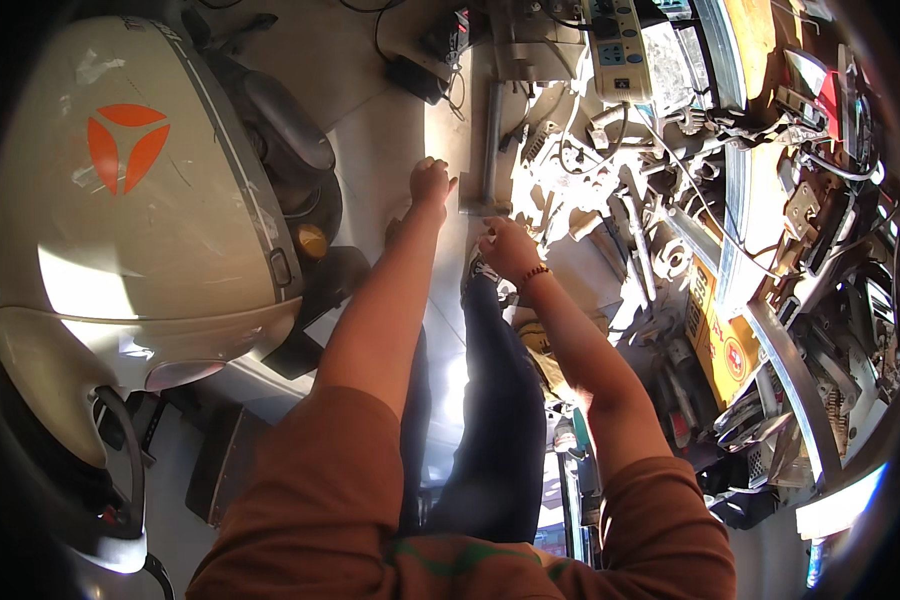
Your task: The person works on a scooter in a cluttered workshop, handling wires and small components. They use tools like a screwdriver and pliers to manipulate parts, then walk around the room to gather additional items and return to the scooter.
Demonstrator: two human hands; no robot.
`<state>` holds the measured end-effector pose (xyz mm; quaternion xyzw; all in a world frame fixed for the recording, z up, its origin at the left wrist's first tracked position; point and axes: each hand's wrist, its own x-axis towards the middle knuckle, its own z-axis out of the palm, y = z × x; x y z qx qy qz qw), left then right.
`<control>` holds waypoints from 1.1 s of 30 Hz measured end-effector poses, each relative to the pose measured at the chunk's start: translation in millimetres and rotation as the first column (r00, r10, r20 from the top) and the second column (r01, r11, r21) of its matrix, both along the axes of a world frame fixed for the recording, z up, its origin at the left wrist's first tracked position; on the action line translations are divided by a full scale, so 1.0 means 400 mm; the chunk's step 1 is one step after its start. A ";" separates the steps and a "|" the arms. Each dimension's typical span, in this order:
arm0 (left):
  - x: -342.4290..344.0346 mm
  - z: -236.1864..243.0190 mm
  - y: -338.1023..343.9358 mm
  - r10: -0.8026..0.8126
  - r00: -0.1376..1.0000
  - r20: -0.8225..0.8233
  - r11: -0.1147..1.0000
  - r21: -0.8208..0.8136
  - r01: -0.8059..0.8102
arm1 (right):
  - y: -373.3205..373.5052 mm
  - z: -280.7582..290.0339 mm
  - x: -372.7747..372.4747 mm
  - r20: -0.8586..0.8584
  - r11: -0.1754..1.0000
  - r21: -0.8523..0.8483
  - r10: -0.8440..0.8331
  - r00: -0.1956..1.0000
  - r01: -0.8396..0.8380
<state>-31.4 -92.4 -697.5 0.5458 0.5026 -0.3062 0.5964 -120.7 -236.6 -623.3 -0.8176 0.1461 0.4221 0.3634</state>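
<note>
My left hand [430,186] is held out in front with its fingers curled in and the thumb side toward the right. Anything inside those fingers is too small to make out. Lower and to the right, my right hand [511,250] has bent fingers drawn together, the fingertips toward the left; what they pinch, if anything, is hidden. A beaded bracelet [533,277] circles the right wrist. Just beyond the right hand stands a dark metal post [493,140] with a flat foot [483,209]. The two hands are apart.
A cream scooter body [60,230] with an orange emblem fills the left. Metal parts and tools [635,225] crowd the right, beside a yellow box [722,340]. A power strip [618,50] with cables lies at the top. A black adapter [417,80] rests on the floor.
</note>
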 end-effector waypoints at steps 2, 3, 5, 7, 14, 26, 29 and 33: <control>-0.103 0.076 -0.025 -0.061 0.997 -0.036 0.997 -0.044 0.059 | 0.006 0.085 -0.005 -0.020 0.996 0.056 -0.066 0.998 0.067; -0.156 0.119 -0.029 -0.097 0.995 -0.038 0.993 -0.069 0.094 | 0.007 0.128 -0.006 -0.027 0.992 0.086 -0.096 0.995 0.098; -0.273 0.176 -0.014 -0.232 0.973 -0.024 0.963 -0.151 0.225 | 0.015 0.200 -0.030 0.105 0.988 0.120 -0.108 0.989 0.095; -0.358 0.289 -0.020 -0.165 0.984 -0.065 0.973 -0.172 0.152 | 0.019 0.295 -0.035 0.078 0.985 0.141 -0.111 0.991 0.099; -0.475 0.663 0.084 -0.308 0.947 -0.091 0.939 -0.191 0.287 | -0.008 0.529 -0.149 0.222 0.986 0.110 -0.145 0.964 0.123; -0.603 0.975 0.311 -0.491 0.855 0.167 0.868 0.183 0.462 | -0.044 0.730 -0.168 0.149 0.994 0.111 -0.026 0.989 0.009; -0.618 1.053 0.356 -0.363 0.911 0.198 0.927 0.175 0.331 | -0.041 0.639 -0.092 0.106 0.961 0.193 -0.220 0.970 0.197; -0.655 1.144 0.476 -0.096 0.986 0.133 0.978 0.197 0.068 | -0.007 0.775 0.132 0.376 0.984 0.176 -0.042 0.926 -0.027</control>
